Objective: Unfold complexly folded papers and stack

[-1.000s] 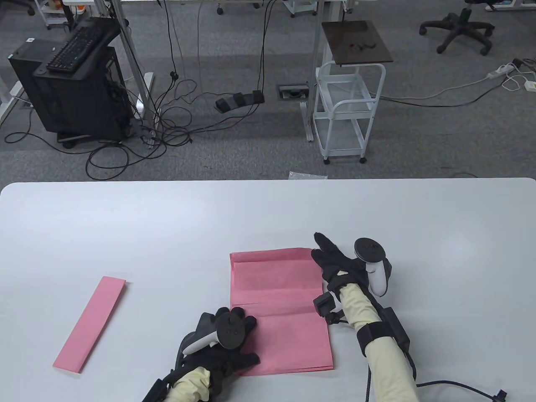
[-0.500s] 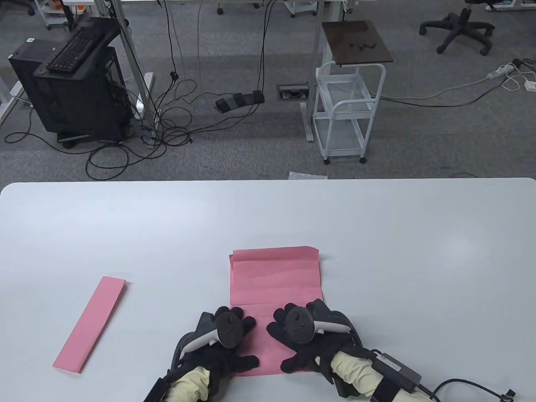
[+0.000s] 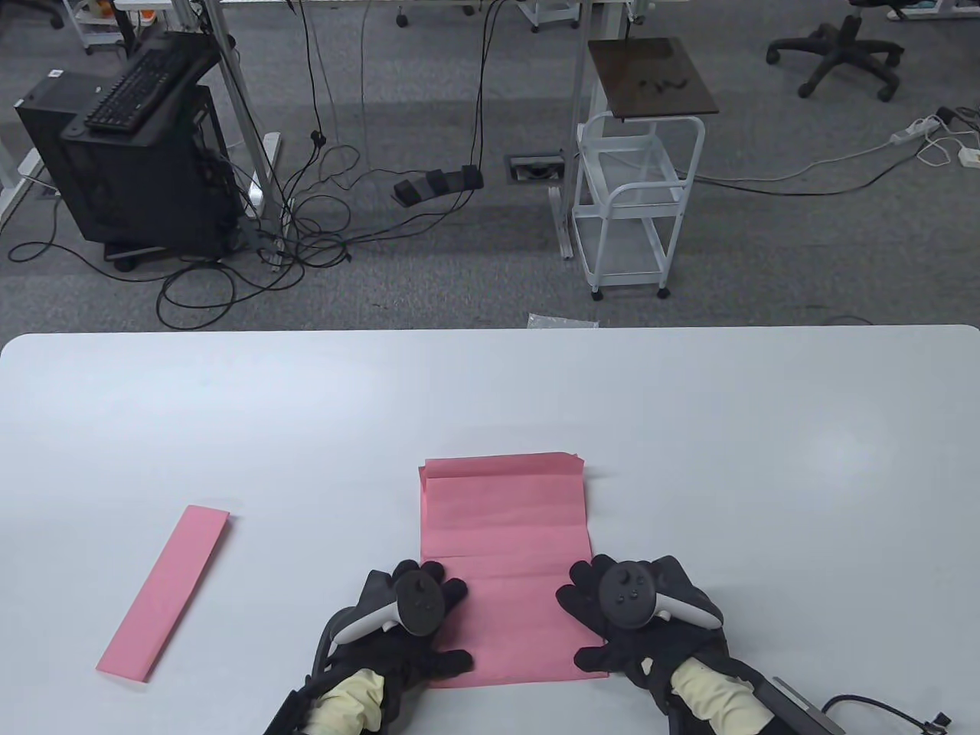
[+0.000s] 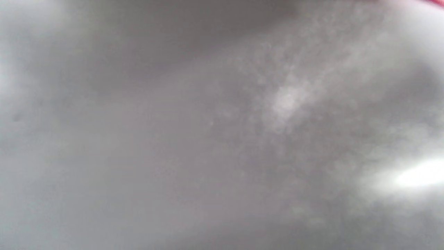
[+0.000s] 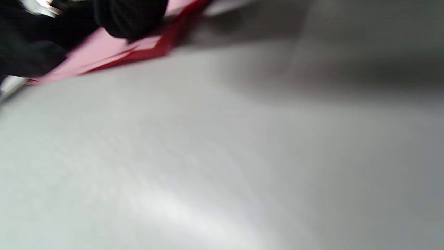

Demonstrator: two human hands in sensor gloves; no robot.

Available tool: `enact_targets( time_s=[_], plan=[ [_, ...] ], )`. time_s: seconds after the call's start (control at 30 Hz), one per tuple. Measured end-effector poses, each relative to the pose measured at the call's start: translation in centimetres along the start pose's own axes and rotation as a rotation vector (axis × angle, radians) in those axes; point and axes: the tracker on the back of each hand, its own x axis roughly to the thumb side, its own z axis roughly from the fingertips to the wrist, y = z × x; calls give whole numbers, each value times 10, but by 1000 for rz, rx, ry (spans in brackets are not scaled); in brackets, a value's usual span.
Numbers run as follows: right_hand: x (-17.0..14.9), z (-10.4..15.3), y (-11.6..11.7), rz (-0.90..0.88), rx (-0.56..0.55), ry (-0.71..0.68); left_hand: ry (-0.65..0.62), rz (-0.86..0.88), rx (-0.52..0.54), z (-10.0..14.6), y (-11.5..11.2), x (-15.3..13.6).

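Observation:
A pink paper [image 3: 505, 528], opened out with creases and a narrow flap still folded along its far edge, lies flat on the white table [image 3: 689, 413]. My left hand [image 3: 429, 612] rests flat on its near left corner, fingers spread. My right hand [image 3: 624, 612] rests flat on its near right edge, fingers spread. A second pink paper, folded into a long strip [image 3: 164, 582], lies apart at the left. In the right wrist view a gloved finger [image 5: 128, 17] presses on the pink paper [image 5: 104, 48]. The left wrist view is a blur of grey table.
The table's far edge [image 3: 490, 331] runs across the middle of the table view. Beyond it, on the floor, stand a white cart [image 3: 635, 207], a black computer stand [image 3: 130, 153] and cables. A cable [image 3: 865, 700] trails from my right wrist.
My right hand came back from the paper's far right edge to its near middle, then slid right to the near right edge. My left hand has stayed in place.

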Motion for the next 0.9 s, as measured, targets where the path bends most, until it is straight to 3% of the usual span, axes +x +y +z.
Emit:
enact_targets(
  time_s=[0.07, 0.23, 0.53, 0.67, 0.8, 0.9],
  plan=[
    [14, -10, 1, -45, 10, -46, -1, 0, 0, 0, 0, 0],
    [31, -50, 4, 90, 130, -50, -1, 2, 0, 0, 0, 0],
    [-47, -71, -47, -167, 7, 249, -5, 3, 2, 0, 1, 0],
    [-52, -71, -50, -200, -19, 280, -5, 2, 2, 0, 1, 0],
    [-31, -68, -52, -66, -22, 233, -4, 1, 0, 0, 0, 0],
    [-1, -64, -39, 2, -16, 39, -4, 1, 0, 0, 1, 0]
  ],
)
